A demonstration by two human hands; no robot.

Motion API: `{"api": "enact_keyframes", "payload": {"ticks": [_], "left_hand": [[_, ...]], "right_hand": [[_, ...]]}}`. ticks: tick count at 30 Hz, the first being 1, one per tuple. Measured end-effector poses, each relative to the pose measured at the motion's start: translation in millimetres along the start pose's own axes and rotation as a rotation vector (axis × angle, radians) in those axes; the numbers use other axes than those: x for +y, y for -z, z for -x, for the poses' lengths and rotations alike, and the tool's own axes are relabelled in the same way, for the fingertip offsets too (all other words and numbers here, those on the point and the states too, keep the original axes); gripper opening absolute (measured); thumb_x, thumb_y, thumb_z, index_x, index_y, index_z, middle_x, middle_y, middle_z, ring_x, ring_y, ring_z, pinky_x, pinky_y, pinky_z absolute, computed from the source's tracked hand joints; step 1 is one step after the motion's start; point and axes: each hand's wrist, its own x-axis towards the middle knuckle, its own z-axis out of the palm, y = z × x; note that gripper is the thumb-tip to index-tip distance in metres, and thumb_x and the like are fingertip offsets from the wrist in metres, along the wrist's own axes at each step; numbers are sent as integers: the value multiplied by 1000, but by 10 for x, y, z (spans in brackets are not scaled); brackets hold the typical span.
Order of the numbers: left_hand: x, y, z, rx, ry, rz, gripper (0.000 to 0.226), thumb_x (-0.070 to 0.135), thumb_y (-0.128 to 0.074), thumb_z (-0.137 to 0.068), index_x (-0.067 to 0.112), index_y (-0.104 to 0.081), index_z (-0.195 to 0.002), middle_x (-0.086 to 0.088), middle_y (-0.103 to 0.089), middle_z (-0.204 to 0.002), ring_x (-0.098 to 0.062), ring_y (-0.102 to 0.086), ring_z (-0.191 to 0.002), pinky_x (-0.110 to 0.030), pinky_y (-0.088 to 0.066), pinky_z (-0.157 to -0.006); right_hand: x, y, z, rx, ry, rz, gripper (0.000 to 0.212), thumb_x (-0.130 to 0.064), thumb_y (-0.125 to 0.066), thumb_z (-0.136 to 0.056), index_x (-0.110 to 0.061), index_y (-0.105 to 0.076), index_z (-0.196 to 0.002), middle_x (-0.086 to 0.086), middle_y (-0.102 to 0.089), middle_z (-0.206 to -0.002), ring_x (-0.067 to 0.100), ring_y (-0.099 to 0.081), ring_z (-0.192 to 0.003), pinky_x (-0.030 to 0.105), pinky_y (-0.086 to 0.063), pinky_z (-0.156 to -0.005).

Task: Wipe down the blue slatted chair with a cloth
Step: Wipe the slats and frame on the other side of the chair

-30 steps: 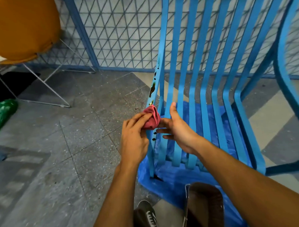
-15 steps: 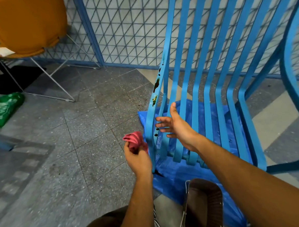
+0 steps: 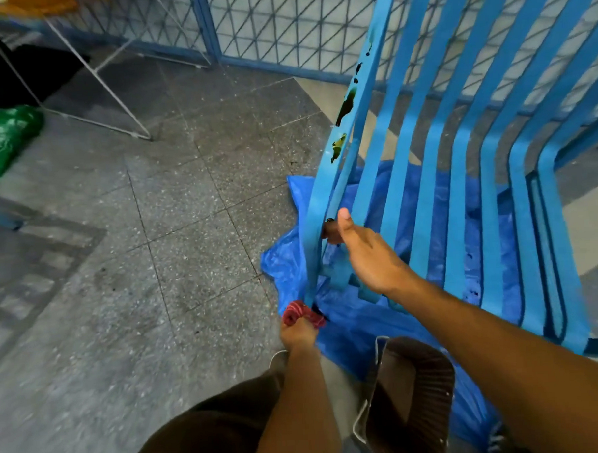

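The blue slatted chair (image 3: 456, 171) stands tilted over a blue plastic sheet on the floor. Dark green-black stains run down its leftmost slat. My left hand (image 3: 297, 331) is low, at the foot of that slat, and grips a bunched red cloth (image 3: 299, 313) that presses against the slat's bottom. My right hand (image 3: 364, 254) wraps around the leftmost slats about halfway up, thumb in front and fingers hidden behind the slat.
A blue plastic sheet (image 3: 349, 320) lies under the chair. A brown ribbed bin (image 3: 414, 392) sits near my knees. At the far left are a green bag (image 3: 2, 140) and the wire legs of an orange chair (image 3: 114, 107). A mesh fence (image 3: 282, 25) runs behind.
My left hand has slid the red cloth down the leftmost slat from mid-height to its foot. My right hand has closed around the slats. The view has tilted downward.
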Motion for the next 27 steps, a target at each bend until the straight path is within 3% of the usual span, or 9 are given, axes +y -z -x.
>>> {"api": "enact_keyframes", "payload": {"ticks": [2,5,8,11,14,17,19,22,27], "left_hand": [[-64,-21,-175,9,-26,-83,35,-18,-39,-93,10,-49,-76,-22,-53,-85,-30,-54,-75,-18,-45,-40],[-67,-105,-364,-24,-65,-201,29,-18,-35,-91,4,-50,-79,-27,-56,-84,-27,-48,-57,-17,-40,-36],[-54,-168,-581,-23,-78,-179,30,-23,-32,-83,-2,-53,-79,-29,-52,-79,-26,-44,-55,-20,-39,-37],[-62,-153,-804,-28,-9,-217,27,-7,-46,-94,14,-55,-79,-15,-60,-79,-25,-58,-72,-31,-53,-66],[-112,-208,-876,-68,79,-235,16,0,-51,-96,14,-58,-90,-27,-65,-102,-33,-68,-93,-38,-56,-84],[-168,-337,-858,-29,85,-202,18,-6,-56,-89,-2,-64,-105,-34,-66,-110,-45,-68,-104,-41,-54,-81],[-149,-391,-812,-23,70,-117,21,-15,-53,-79,-2,-63,-91,-28,-60,-88,-37,-63,-86,-43,-50,-71],[-78,-399,-673,-46,123,92,35,-21,-44,-79,7,-63,-89,-18,-55,-83,-27,-55,-72,-34,-49,-58],[3,-386,-276,-106,107,285,34,-12,-53,-89,12,-70,-107,-11,-71,-88,-20,-67,-69,-31,-55,-69]], "right_hand": [[64,32,-41,9,39,-15,74,-86,-11,-86,-51,-72,-107,-20,-72,-117,0,-60,-119,33,-39,-110],[68,92,-130,12,59,-69,70,-84,-14,-85,-52,-76,-89,-27,-75,-98,-12,-65,-103,13,-40,-95],[88,130,-245,-5,35,-97,73,-78,-14,-90,-45,-79,-82,-19,-78,-93,-6,-69,-98,18,-39,-93],[121,171,-306,-56,19,-88,75,-71,-11,-96,-43,-80,-87,-19,-78,-95,-7,-68,-99,19,-35,-92],[168,202,-326,-76,9,-101,75,-64,-10,-100,-40,-80,-90,-18,-78,-97,-8,-68,-99,19,-35,-91],[212,197,-325,-75,-3,-101,76,-64,-9,-100,-37,-80,-92,-17,-78,-97,-8,-68,-100,16,-34,-89],[227,192,-330,-69,-10,-81,77,-67,-8,-98,-39,-79,-92,-19,-77,-97,-11,-66,-100,14,-33,-88],[230,190,-338,-78,-33,-28,81,-76,-5,-93,-43,-79,-90,-27,-74,-101,-15,-58,-109,15,-28,-90],[233,174,-356,-77,-66,-4,85,-87,-4,-82,-46,-78,-88,-33,-72,-101,-19,-54,-110,15,-29,-94]]}}
